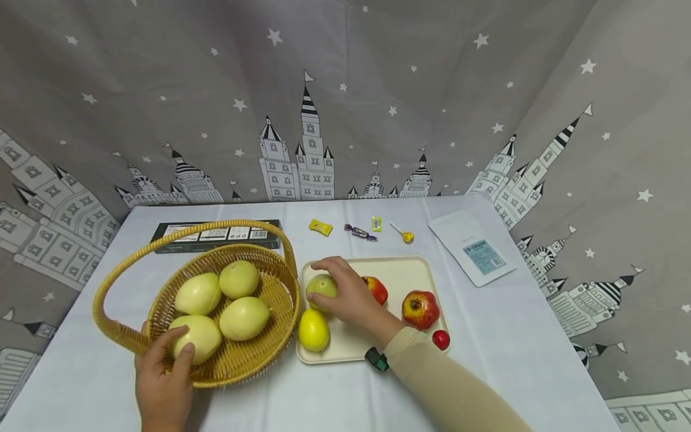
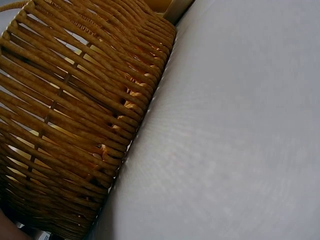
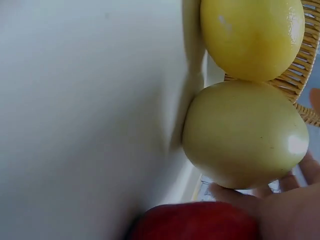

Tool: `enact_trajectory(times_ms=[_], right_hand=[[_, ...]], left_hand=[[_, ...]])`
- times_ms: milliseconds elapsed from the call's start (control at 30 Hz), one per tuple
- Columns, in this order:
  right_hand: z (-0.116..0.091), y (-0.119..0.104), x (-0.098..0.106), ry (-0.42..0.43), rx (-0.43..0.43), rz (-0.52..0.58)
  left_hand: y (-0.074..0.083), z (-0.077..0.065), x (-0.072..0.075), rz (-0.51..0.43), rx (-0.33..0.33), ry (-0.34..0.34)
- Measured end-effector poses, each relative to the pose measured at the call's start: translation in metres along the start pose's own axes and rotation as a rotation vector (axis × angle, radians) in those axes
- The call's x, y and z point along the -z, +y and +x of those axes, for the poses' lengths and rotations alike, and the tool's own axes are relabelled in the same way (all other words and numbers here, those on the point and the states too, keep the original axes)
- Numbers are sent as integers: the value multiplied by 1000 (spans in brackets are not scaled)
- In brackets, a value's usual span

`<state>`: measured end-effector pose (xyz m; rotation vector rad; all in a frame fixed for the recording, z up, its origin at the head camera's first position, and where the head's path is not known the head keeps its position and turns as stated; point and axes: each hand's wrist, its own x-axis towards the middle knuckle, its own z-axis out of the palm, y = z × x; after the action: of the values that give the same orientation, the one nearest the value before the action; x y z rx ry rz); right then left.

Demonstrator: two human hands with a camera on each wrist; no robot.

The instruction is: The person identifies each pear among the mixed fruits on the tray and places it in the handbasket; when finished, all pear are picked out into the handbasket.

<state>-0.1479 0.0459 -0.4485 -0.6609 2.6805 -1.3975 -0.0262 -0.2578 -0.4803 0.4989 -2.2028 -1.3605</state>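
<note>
A wicker basket with a tall handle holds several pale green fruits. My left hand grips its near left rim, the fingertips reaching inside next to the closest fruit; the left wrist view shows mostly the woven side. Over the left end of a cream tray, my right hand holds a round pale green fruit between thumb and fingers. That fruit sits beside a yellow lemon in the right wrist view. A pomegranate lies partly hidden behind the right hand.
Another pomegranate and a small red fruit are at the tray's right end. Behind stand a dark box, wrapped candies and a lollipop. A white pouch lies at the right.
</note>
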Motion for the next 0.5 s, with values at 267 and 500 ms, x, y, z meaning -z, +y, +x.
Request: enact_trajectory(times_ms=[267, 500], right_hand=[[-6, 8, -11, -32, -121, -20], [-3, 12, -5, -51, -119, -16]], left_hand=[[-1, 1, -2, -11, -57, 14], [-3, 1, -2, -34, -46, 14]])
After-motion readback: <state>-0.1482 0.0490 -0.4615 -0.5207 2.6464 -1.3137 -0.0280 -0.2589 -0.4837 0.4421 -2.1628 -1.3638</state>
